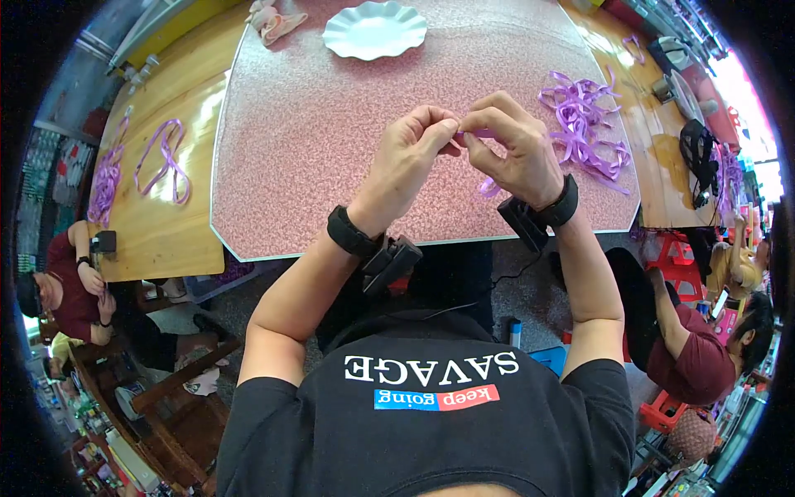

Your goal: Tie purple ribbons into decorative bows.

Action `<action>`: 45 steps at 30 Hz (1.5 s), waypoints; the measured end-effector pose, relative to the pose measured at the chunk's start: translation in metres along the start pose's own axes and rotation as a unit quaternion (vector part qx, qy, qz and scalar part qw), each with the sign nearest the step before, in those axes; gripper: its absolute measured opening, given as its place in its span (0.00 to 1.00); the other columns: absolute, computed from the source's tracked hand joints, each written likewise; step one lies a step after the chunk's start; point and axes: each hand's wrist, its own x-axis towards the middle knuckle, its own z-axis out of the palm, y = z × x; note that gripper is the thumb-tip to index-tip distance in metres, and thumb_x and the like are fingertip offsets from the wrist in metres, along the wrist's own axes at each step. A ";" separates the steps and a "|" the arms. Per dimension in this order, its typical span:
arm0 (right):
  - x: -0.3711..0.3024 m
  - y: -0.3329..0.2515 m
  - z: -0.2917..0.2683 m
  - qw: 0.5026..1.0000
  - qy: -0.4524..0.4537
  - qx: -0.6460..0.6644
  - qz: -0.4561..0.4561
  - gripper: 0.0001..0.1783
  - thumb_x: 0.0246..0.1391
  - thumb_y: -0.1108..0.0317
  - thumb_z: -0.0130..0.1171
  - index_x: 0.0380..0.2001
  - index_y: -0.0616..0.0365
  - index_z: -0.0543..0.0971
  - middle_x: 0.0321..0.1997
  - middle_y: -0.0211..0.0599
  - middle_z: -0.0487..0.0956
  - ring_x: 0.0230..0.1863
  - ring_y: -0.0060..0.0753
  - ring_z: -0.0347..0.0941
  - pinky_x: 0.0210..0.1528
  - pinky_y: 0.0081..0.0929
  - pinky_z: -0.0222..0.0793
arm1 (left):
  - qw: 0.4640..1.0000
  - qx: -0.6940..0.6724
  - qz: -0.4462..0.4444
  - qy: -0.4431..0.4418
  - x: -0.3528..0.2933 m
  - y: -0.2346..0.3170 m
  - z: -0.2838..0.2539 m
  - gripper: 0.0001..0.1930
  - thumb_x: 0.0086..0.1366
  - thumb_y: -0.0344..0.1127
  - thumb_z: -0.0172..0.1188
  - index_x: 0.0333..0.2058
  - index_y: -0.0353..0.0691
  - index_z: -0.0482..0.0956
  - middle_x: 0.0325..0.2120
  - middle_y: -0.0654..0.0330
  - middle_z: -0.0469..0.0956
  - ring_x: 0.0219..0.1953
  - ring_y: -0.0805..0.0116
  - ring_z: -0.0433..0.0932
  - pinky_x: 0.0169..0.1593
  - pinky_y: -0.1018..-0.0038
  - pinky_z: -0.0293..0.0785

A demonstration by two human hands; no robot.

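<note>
My left hand (pixel 406 153) and my right hand (pixel 522 153) meet over the middle of a pink speckled table mat (pixel 298 166). Between their pinched fingertips runs a short stretch of purple ribbon (pixel 484 133); thumb and forefinger of each hand are closed on it. A loop of purple ribbon (pixel 489 188) shows below my right hand; whether it is the same piece I cannot tell. To the right of that hand lies a tangled heap of purple ribbons (pixel 580 124). Dark bands with small black boxes sit on both my wrists.
A white scalloped plate (pixel 375 31) and a crumpled pinkish cloth (pixel 273 23) lie at the far side. More purple ribbons (pixel 167 161) rest on the wooden table to the left. Seated people (pixel 700 348) work on both sides, near red stools (pixel 677 265).
</note>
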 end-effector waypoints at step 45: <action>0.000 -0.006 0.015 0.759 0.086 0.505 0.402 0.08 0.57 0.66 0.61 0.36 0.59 0.79 0.27 0.25 0.75 0.19 0.08 0.59 0.19 0.08 0.51 | 0.806 0.462 0.363 0.077 0.004 0.012 0.004 0.07 0.58 0.22 0.62 0.34 0.35 0.74 0.30 0.56 0.74 0.34 0.62 0.76 0.35 0.68 0.73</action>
